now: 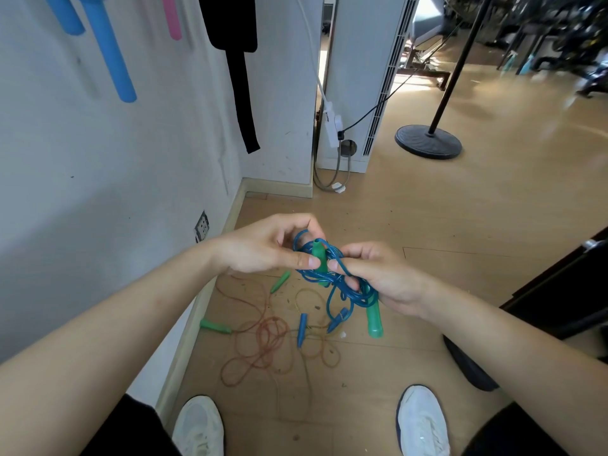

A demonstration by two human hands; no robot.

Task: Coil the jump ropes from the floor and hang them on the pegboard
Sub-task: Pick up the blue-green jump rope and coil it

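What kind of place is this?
Probably a gym or fitness room: jump ropes lie on the wooden floor, blue foam handles hang on the wall, and what look like exercise machines stand behind.

Wht sneakers (198, 429), blk legwear (139, 429), bare forearms (98, 327)

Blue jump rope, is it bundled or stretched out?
Bundled: the blue plastic jump rope sits looped, gripped by left hand and right hand.
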